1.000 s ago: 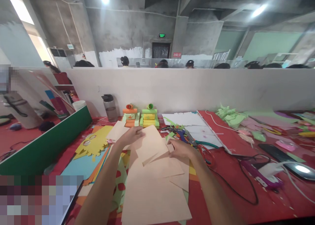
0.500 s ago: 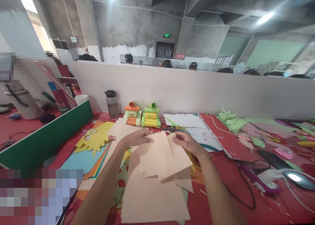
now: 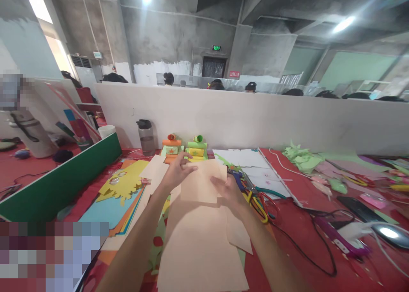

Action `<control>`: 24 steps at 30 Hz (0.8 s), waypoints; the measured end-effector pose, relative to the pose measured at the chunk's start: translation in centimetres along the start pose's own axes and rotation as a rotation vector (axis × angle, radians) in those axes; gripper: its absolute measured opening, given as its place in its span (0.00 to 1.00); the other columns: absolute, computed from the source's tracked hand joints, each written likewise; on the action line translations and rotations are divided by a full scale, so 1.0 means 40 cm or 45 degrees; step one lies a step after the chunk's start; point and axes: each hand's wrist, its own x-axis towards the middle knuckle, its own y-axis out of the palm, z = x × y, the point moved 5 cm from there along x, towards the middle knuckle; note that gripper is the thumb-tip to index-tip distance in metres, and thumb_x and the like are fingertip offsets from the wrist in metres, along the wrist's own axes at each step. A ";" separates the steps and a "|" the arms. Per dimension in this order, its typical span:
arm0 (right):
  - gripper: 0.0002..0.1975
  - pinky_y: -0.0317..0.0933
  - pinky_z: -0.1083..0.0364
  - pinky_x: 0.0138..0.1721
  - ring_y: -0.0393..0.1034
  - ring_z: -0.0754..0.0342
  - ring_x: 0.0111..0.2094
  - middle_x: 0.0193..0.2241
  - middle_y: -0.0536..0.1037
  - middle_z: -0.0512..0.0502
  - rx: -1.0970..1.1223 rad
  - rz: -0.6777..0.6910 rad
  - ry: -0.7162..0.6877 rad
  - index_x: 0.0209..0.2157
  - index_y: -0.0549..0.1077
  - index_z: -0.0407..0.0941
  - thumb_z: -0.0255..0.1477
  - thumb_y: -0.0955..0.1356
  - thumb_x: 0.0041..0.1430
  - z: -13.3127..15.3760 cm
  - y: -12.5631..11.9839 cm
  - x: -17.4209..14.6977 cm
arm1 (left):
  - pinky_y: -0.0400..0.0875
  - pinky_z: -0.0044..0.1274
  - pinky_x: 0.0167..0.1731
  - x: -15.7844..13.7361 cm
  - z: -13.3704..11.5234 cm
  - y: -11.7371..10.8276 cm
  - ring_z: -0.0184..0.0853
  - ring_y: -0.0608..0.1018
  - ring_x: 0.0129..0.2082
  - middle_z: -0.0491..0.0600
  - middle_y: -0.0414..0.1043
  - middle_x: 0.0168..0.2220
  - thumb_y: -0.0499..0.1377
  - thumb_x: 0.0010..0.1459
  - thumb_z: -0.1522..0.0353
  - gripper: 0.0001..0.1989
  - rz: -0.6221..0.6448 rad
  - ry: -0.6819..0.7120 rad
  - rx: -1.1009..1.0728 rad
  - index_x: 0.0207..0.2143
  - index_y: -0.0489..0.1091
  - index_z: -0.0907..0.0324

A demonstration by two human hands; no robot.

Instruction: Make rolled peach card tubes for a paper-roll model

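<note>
Small peach sheets (image 3: 200, 185): fanned half a second ago, now nearly flush, raised above the large peach sheets (image 3: 198, 253); judged manageable as one stack.
Right hand (image 3: 227, 189): grip clamped on the small peach sheets.
Left hand (image 3: 177, 172): grip parted at their upper left; contact unconfirmed.
Far edge: paper models (image 3: 198, 151) just beyond.
Right edge: pliers (image 3: 249, 183) near.
Room: table (image 3: 297, 224) lower right, crossed by black cable (image 3: 334, 258).

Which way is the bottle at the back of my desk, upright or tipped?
Upright: the bottle stands with its black lid on top, in front of the white partition.
</note>
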 end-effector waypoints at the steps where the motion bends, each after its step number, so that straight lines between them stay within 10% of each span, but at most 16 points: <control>1: 0.23 0.70 0.47 0.41 0.75 0.39 0.44 0.41 0.81 0.38 0.002 -0.081 -0.046 0.46 0.77 0.44 0.41 0.74 0.50 -0.002 -0.011 0.004 | 0.62 0.19 0.26 0.003 0.002 -0.006 0.28 0.70 0.26 0.44 0.68 0.32 0.67 0.49 0.58 0.23 -0.071 0.022 -0.046 0.43 0.63 0.55; 11: 0.22 0.69 0.50 0.36 0.77 0.43 0.38 0.36 0.82 0.42 0.098 0.090 0.042 0.46 0.76 0.45 0.37 0.75 0.49 0.003 -0.004 -0.011 | 0.71 0.25 0.34 -0.058 0.014 0.088 0.36 0.77 0.33 0.49 0.74 0.33 0.64 0.53 0.56 0.18 0.232 -0.168 -0.461 0.37 0.70 0.61; 24: 0.21 0.67 0.52 0.35 0.76 0.47 0.34 0.37 0.81 0.42 0.187 0.089 0.013 0.45 0.76 0.45 0.37 0.75 0.49 0.010 0.003 -0.013 | 0.69 0.28 0.48 -0.061 -0.001 0.097 0.39 0.75 0.49 0.52 0.74 0.45 0.64 0.55 0.61 0.25 0.042 0.086 -0.295 0.53 0.64 0.54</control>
